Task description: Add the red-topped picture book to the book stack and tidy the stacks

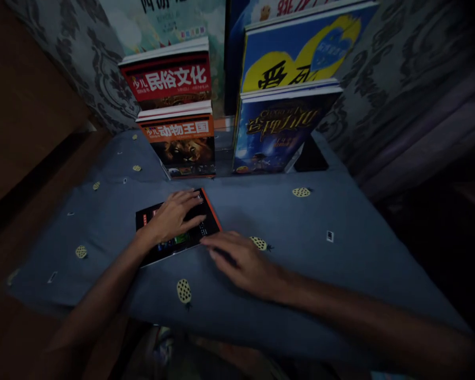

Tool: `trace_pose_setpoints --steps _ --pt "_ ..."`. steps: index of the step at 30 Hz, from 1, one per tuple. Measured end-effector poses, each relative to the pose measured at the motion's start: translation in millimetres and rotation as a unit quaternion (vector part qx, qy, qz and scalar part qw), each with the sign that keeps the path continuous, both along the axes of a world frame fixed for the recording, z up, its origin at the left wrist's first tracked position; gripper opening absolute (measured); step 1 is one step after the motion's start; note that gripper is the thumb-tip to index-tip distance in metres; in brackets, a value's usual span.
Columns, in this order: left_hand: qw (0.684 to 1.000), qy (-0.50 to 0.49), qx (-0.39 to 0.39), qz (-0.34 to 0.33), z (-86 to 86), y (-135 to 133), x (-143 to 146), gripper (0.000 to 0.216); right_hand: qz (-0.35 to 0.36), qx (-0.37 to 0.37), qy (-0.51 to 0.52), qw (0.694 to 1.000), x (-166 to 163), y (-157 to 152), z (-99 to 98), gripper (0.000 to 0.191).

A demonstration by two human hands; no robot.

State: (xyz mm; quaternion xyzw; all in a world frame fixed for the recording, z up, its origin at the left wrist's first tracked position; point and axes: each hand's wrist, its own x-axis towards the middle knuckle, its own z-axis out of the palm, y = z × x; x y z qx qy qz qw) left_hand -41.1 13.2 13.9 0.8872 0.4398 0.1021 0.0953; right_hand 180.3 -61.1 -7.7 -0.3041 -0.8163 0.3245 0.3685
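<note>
Right forearm [352, 314] nearest, I've left hand [179, 214] spread flat on black book [190, 237], right hand [245, 264] narrow at its corner, can't tell grip; handling looks unfinished, books behind [184, 150] already upright.

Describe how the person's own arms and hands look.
The left hand and right hand are ungloved, with slender fingers. The left forearm and right forearm are bare and slim, with no sleeves in view. No watch or bracelet shows; the light is too dim for finer markings.
</note>
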Motion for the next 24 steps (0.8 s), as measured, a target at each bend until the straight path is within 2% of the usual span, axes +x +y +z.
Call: trace_pose_setpoints --steps 2,5,8,13,19,24 --pt "0.999 0.045 0.006 -0.022 4.3 -12 4 0.058 -0.075 -0.071 0.06 0.993 4 13 -2.1 0.027" --pt "0.993 0.104 0.022 -0.048 9.4 -26 12 0.069 -0.132 -0.141 0.122 0.973 9 30 -6.5 0.026" --pt "0.988 0.14 0.04 -0.045 11.2 -34 18 0.061 -0.152 -0.178 0.15 0.96 12 39 -10.9 0.024" --pt "0.989 0.13 0.045 -0.06 10.3 -35 24 0.043 -0.152 -0.184 0.158 0.958 12 39 -12.3 0.025" --pt "0.992 0.1 0.048 -0.065 11.5 -34 22 0.037 -0.16 -0.177 0.151 0.959 11 38 -11.0 0.026" --pt "0.993 0.096 0.043 -0.061 10.0 -32 19 0.041 -0.139 -0.164 0.118 0.969 10 32 -8.0 0.028"
